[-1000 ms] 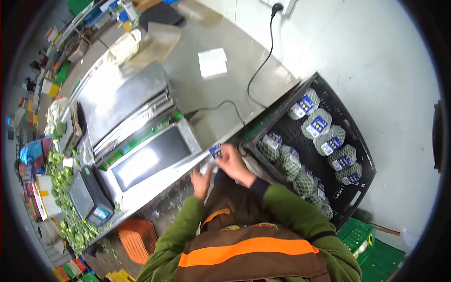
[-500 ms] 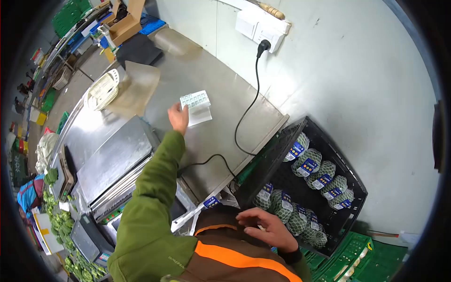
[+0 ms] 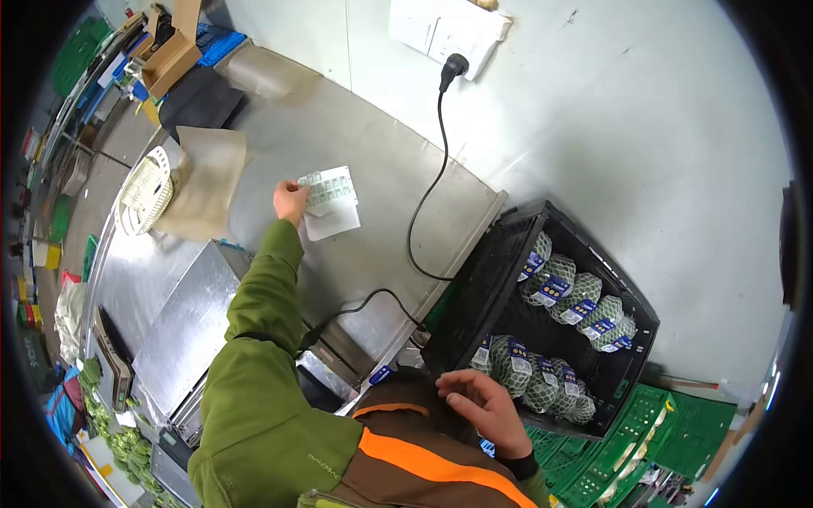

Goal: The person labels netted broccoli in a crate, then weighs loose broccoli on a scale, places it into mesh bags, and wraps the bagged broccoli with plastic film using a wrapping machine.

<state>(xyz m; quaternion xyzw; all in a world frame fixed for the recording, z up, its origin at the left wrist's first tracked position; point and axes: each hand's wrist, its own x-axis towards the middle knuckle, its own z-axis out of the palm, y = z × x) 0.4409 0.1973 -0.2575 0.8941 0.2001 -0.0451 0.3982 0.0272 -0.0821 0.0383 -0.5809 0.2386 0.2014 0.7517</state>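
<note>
My left hand [image 3: 290,201] reaches over the metal worktop and pinches at the left edge of a sheet of small pale green labels [image 3: 329,193]. A plain white sheet [image 3: 334,222] sticks out beneath the labels. My right hand [image 3: 494,412] hovers before my chest with its fingers stretched and the thumb apart, holding nothing. Close beside it stands a black crate [image 3: 521,224] with two rows of netted packs [image 3: 553,277] that carry blue labels. The packs' contents look round and pale green through the net.
A black cable [image 3: 441,161] runs from the wall socket [image 3: 449,32] across the worktop [image 3: 364,127]. A cream basket [image 3: 146,195] and brown paper [image 3: 203,178] lie at the far left. Green crates [image 3: 605,444] stand below the black one. A metal-topped machine [image 3: 182,326] sits left of my arm.
The view has shifted, so the worktop things appear further left. My left hand has moved slightly onto the label sheet's upper left corner. My right hand stays open near the crate.
</note>
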